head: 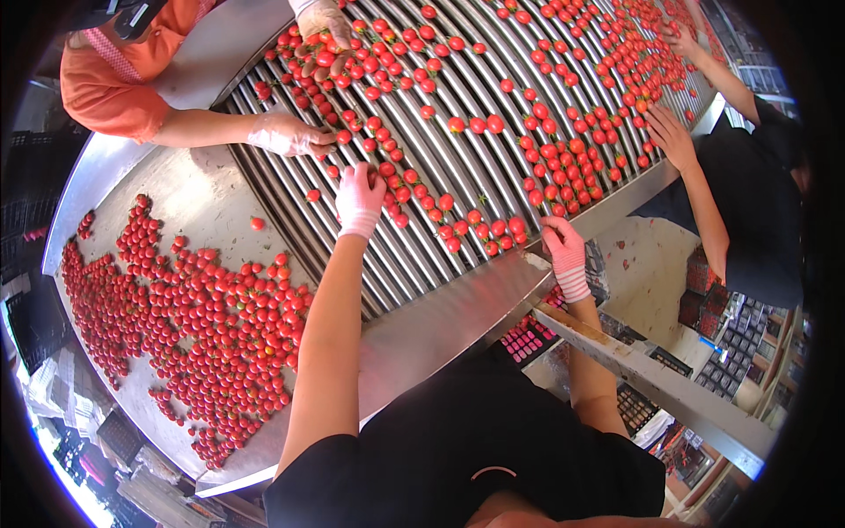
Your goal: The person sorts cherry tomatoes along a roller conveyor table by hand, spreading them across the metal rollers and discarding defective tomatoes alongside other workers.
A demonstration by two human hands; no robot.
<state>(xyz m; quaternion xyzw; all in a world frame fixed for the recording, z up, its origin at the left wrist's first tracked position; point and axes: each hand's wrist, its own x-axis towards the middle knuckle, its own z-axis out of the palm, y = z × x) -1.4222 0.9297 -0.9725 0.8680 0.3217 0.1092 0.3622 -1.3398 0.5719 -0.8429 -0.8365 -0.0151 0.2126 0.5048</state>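
Note:
Small red tomatoes (407, 176) lie scattered in groups over a metal roller conveyor (396, 264). My left hand (361, 198), in a pinkish knit glove, reaches over the rollers with fingers bent down beside a cluster of tomatoes; its fingertips are partly hidden, so a hold on one cannot be told. At the conveyor's near metal edge is my right hand (565, 254), in a pink glove with a striped cuff. Its fingers curl by the rim, right of a tomato group, and their tips are partly hidden.
A metal tray (198, 178) at the left holds a large heap of tomatoes. Across the conveyor a co-worker's gloved hands (290, 135) handle tomatoes. Other co-workers' bare hands (670, 137) reach in from the right. A metal beam (653, 376) runs below right, above crates on the floor.

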